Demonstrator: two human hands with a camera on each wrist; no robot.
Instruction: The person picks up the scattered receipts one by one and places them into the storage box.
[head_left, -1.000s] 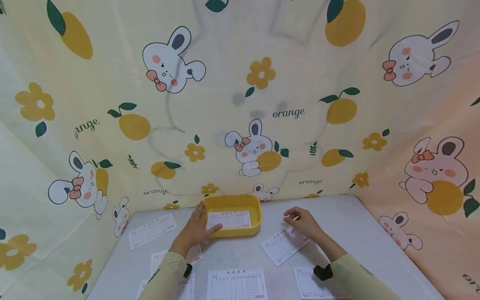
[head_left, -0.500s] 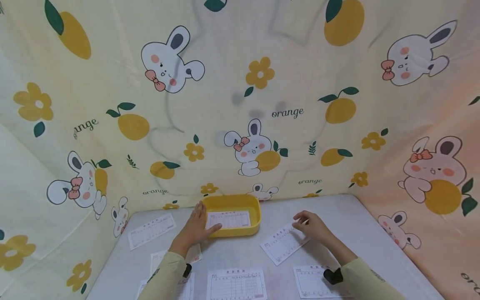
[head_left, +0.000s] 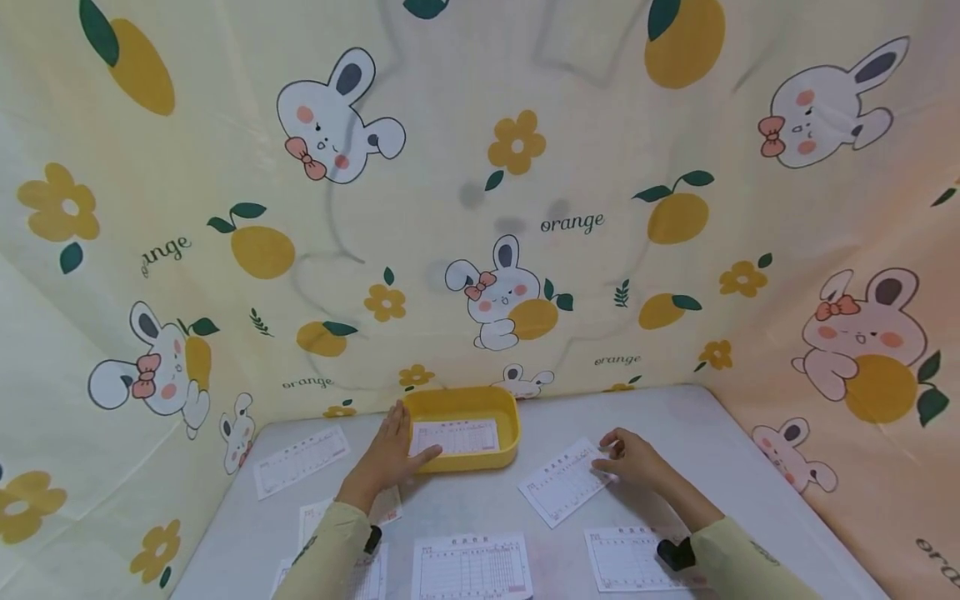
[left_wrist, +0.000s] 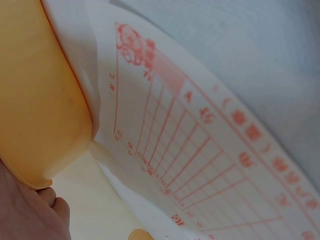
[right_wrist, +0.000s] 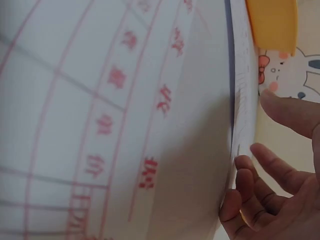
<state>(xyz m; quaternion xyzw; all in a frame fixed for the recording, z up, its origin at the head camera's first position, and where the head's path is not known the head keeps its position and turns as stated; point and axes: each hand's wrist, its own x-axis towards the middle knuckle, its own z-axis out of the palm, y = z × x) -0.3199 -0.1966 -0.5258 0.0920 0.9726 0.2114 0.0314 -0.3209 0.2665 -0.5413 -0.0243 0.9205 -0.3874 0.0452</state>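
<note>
A yellow tray point(head_left: 512, 417) stands at the back of the table with one printed slip point(head_left: 455, 437) lying in it. My left hand point(head_left: 390, 452) rests against the tray's left front corner, fingers straight along the side and thumb on the front rim; its wrist view shows the tray wall point(left_wrist: 35, 100) above another slip point(left_wrist: 200, 150). My right hand point(head_left: 628, 456) sits at the right edge of a slip point(head_left: 558, 483) lying askew on the table. Its fingertips point(right_wrist: 242, 167) touch that slip's edge point(right_wrist: 150, 125), loosely curled, with the thumb held apart.
More printed slips lie on the grey table: one at back left point(head_left: 300, 460), one at front centre point(head_left: 468, 567), one at front right point(head_left: 626, 557), and others under my left forearm point(head_left: 318, 517). A rabbit-and-orange patterned cloth point(head_left: 517, 225) walls the table on three sides.
My right hand has moved right and down to the right edge of the askew slip. My left hand has stayed on the tray.
</note>
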